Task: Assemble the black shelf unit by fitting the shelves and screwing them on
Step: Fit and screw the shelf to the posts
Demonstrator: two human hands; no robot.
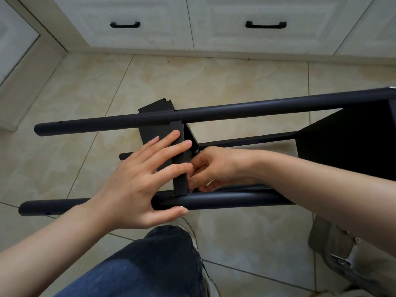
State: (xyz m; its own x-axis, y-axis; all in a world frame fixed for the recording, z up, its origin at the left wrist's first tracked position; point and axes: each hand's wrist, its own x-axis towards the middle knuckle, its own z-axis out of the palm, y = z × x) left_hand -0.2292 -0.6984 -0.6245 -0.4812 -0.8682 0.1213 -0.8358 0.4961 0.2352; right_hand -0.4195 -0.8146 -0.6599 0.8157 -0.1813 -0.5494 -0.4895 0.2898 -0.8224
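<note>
Beige tiled floor (235, 82), with white cabinets (150, 35) bearing two black handles (125, 24) along its far edge. The black shelf unit (278, 103) lies on its side on the floor, directly in front of the person, its poles running left to right. One long pole (96, 124) runs across the far side, a second pole (225, 200) across the near side, and a thinner-looking third (246, 143) is visible lower down between them. One shelf (353, 146) is seated at the right end of the frame. A second shelf (181, 185) stands edge-on between the far and near poles, about midway along them. A knee in blue jeans (162, 264) occupies the bottom centre; a grey item (334, 247) lies on the floor at lower right, not identifiable. Left hand (132, 185): released, fingers straight and spread, pressing flat on the left face of the second shelf, thumb (171, 213) lying under the near pole. Right hand (218, 166): fingers curled in against the right side of the same shelf just above the near pole; whether it is grasping anything cannot be told, as the fingertips are hidden. A small screw (196, 151) sits at the shelf corner just above the right hand.
</note>
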